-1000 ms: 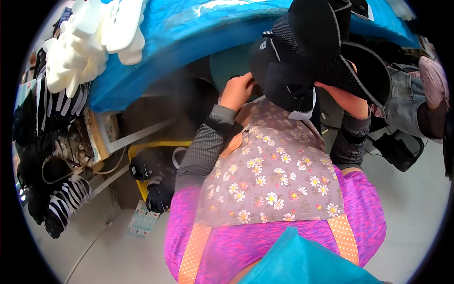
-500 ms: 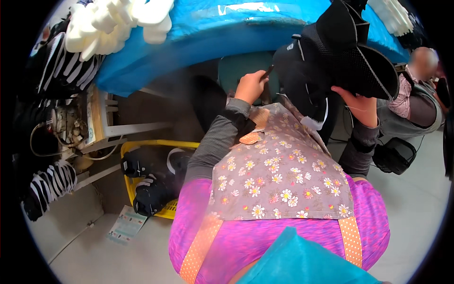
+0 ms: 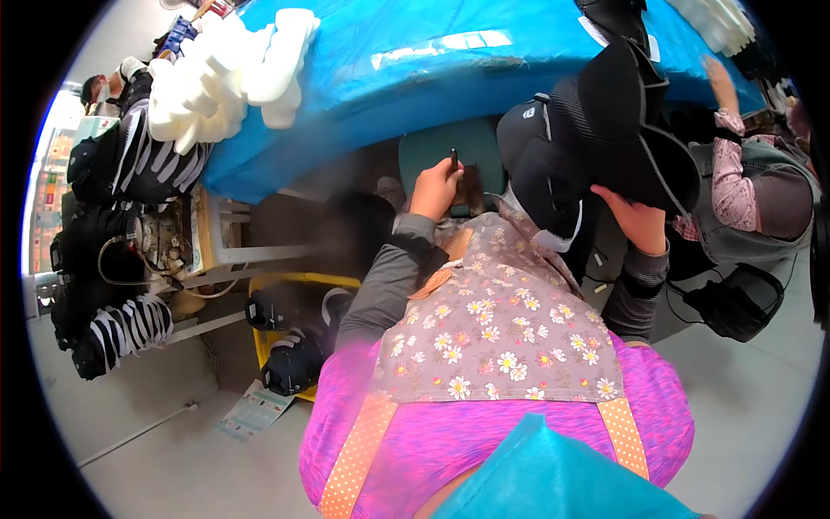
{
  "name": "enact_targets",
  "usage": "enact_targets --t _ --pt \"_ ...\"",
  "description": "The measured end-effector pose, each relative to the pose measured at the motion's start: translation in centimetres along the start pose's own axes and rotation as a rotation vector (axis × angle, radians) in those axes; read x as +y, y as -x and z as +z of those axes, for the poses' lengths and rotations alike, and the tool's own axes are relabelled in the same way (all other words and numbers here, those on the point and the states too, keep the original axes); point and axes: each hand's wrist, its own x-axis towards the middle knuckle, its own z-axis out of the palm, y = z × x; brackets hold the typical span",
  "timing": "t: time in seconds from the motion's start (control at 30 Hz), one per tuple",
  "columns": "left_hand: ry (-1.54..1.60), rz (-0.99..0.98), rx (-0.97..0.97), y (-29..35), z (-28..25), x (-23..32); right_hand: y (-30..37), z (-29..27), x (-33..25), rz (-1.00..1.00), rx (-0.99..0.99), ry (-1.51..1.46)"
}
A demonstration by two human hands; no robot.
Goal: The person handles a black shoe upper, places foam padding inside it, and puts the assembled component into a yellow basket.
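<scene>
My left hand [image 3: 435, 189] is closed round a slim dark tool [image 3: 454, 159], whose tip points up; its exact kind cannot be made out. To its right, over my lap, is a black fabric piece [image 3: 566, 130] with mesh panels, curved flaps with pale edging and a white strip at its lower end. My right hand [image 3: 635, 218] grips this piece from below on the right, thumb in front and the other fingers mostly hidden. The left hand is apart from the piece.
A blue-covered table [image 3: 346, 95] curves ahead, bearing white foam pieces [image 3: 212, 82]. Black pieces with white strips [image 3: 130, 333] are stacked at left. A yellow basket [image 3: 259, 346] holds more black pieces. At right sit a co-worker [image 3: 761, 190] and a black container [image 3: 735, 303].
My left hand has moved left and down, away from the black fabric piece, with the tool now pointing up. The view has shifted. At right, the co-worker's arm is now raised by the table.
</scene>
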Motion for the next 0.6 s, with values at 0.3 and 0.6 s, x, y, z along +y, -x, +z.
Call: enact_targets --t 0.3,0.6 --pt "-0.015 -0.03 -0.028 0.4 0.0 1.2 2.4 -1.3 2.1 0.206 0.066 -0.099" --pt "0.116 -0.054 -0.002 0.1 0.0 -0.2 -1.5 0.9 1.0 0.042 -0.073 -0.281"
